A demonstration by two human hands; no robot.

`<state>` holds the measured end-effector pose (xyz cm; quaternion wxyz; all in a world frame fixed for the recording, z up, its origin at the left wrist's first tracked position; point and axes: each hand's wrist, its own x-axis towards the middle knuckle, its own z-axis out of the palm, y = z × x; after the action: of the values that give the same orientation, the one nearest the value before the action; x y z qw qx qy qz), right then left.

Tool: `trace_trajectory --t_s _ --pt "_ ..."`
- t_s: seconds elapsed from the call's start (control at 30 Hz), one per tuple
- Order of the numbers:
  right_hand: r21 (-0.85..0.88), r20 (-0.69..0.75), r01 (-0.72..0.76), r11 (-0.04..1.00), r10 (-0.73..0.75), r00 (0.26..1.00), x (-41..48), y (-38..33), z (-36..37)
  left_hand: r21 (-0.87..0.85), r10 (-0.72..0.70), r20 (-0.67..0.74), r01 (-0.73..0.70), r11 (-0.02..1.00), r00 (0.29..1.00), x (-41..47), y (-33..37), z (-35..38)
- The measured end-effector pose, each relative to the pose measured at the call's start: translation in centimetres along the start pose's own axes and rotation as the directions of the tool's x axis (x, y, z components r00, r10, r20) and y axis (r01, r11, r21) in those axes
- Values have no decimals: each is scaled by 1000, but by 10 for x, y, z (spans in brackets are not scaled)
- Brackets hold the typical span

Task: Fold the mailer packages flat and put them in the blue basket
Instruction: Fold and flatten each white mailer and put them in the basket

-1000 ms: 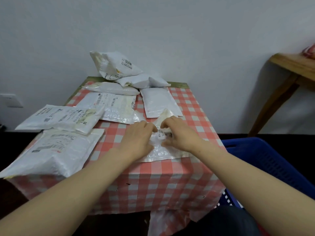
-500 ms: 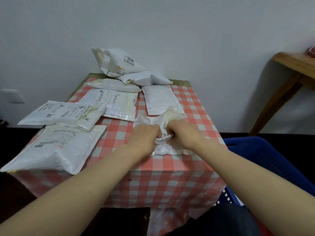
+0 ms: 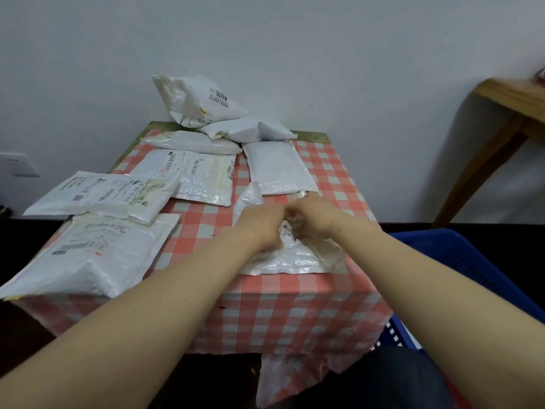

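Note:
A crumpled white mailer (image 3: 290, 259) lies at the near right of the checked table (image 3: 206, 228). My left hand (image 3: 259, 224) and my right hand (image 3: 314, 214) meet over its far half, both gripping its folded plastic; the fingertips are hidden. Several other white mailers are spread across the table: a large one (image 3: 88, 258) near left, a labelled one (image 3: 100, 194) behind it, and a flat one (image 3: 277, 168) beyond my hands. A puffy mailer marked 1008 (image 3: 200, 100) leans on the wall. The blue basket (image 3: 460, 267) stands on the floor at right.
A wooden table's leg and top (image 3: 501, 125) stand at the far right against the white wall. A wall socket (image 3: 20, 163) is at left. The checked cloth hangs over the table's front edge, torn at the bottom.
Both hands have drawn the mailer's far edge toward me and bunched it. The mailer now lies folded over on itself under my hands.

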<state>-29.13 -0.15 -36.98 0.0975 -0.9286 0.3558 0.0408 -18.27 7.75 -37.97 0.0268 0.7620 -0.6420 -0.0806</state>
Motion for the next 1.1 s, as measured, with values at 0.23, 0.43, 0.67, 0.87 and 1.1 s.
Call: trace_trajectory --t_s 0.23,0.43,0.67,0.87,1.1 --pt "-59 -144 -25 998 17 989 -17 -8 1 -61 49 -185 -61 996 982 -9 6 2" --pt "160 43 -150 976 144 989 -31 -5 -31 -140 -5 -448 -64 988 894 -25 -2 -11" --pt "157 140 -29 987 7 990 -33 -5 -29 -262 -14 152 54 963 988 -26 -13 -2" --pt "57 126 17 998 -24 992 -18 -7 -7 -193 -24 107 44 980 994 -23 -6 -5" --pt "-58 -21 55 997 -57 998 -29 -5 2 -46 19 -42 -21 999 999 -28 2 -2"
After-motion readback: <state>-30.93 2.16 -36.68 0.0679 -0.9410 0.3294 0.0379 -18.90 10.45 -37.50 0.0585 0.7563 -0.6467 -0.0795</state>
